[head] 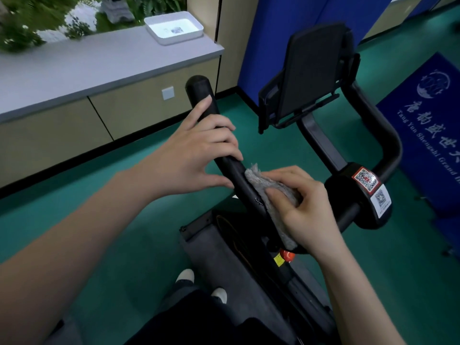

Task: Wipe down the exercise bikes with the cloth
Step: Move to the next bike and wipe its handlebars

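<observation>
While our left hand (199, 150) curls round the black handlebar (231, 168), our right hand (306, 207) clamps the cloth (271, 192) against that bar just beside it.
We find the cloth grey and fuzzy, partly covered by the right fingers (293, 180). The handlebar of the exercise bike (321, 138) is a matte tube with a rounded tip; the left forefinger (199, 108) lies straight along it. Two code stickers (366, 179) on the hub (348, 197) are unreadable, and the lower frame (224, 265) vanishes behind our dark clothing (199, 319).
</observation>
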`<act>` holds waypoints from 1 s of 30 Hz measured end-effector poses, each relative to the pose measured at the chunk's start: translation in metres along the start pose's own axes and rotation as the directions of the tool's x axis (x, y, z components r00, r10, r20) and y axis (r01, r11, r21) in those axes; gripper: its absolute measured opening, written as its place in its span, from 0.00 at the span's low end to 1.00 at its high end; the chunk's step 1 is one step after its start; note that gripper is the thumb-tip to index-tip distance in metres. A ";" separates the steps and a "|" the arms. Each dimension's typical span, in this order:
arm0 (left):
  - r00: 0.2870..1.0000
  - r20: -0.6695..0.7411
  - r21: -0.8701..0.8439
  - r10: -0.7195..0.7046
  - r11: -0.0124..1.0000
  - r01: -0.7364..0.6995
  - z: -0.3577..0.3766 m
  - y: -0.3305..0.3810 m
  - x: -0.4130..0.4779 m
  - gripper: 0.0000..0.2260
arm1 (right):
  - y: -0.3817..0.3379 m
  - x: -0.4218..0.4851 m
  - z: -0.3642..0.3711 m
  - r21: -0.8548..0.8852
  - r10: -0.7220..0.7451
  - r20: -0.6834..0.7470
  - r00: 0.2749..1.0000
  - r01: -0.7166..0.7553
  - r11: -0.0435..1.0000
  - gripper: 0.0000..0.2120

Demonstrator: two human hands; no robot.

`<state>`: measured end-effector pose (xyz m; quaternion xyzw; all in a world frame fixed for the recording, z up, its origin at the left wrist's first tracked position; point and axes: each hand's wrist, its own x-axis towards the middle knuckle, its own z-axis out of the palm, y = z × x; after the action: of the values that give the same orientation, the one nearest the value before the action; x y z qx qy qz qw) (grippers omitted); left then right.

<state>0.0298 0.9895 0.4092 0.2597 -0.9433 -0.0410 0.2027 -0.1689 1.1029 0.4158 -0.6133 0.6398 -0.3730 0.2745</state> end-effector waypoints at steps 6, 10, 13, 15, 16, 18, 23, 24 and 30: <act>1.000 -0.004 -0.021 -0.021 1.000 0.021 0.001 0.000 0.001 0.20 | 0.005 -0.026 -0.022 -0.086 -0.070 0.080 0.994 0.076 0.993 0.11; 1.000 -0.015 -0.030 -0.018 0.999 0.018 0.001 0.000 0.001 0.20 | 0.001 -0.020 -0.010 -0.090 -0.132 0.045 0.990 0.135 0.987 0.12; 1.000 -0.015 -0.047 -0.025 0.999 0.025 0.000 0.001 0.002 0.19 | -0.003 -0.008 -0.005 -0.030 -0.112 0.090 0.990 0.115 0.993 0.12; 0.999 -0.014 -0.054 -0.031 0.998 0.030 0.000 0.001 0.001 0.19 | -0.002 -0.012 -0.011 -0.009 -0.083 0.142 0.986 0.085 0.996 0.11; 0.999 -0.017 -0.056 -0.031 0.998 0.030 0.001 0.001 0.001 0.19 | 0.000 -0.017 -0.015 -0.006 -0.082 0.156 0.984 0.084 0.996 0.10; 0.999 -0.030 -0.061 -0.032 0.998 0.031 0.001 0.002 0.000 0.20 | 0.002 -0.027 -0.019 -0.003 -0.086 0.153 0.985 0.088 0.996 0.11; 0.998 -0.050 -0.067 -0.045 0.997 0.042 0.000 0.003 -0.001 0.20 | -0.004 -0.023 -0.004 -0.058 -0.142 0.068 0.988 0.146 0.988 0.09; 0.998 -0.051 -0.064 -0.046 0.997 0.043 0.000 0.003 -0.001 0.20 | -0.006 -0.021 -0.001 -0.086 -0.159 0.066 0.985 0.164 0.983 0.08; 0.997 -0.057 -0.065 -0.057 0.996 0.053 0.000 0.006 -0.001 0.19 | -0.004 -0.037 -0.015 -0.133 -0.194 0.142 0.971 0.213 0.968 0.08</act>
<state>0.0279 0.9950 0.4097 0.2799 -0.9277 -0.0689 0.2374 -0.1748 1.1420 0.4235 -0.7168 0.5804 -0.3111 0.2291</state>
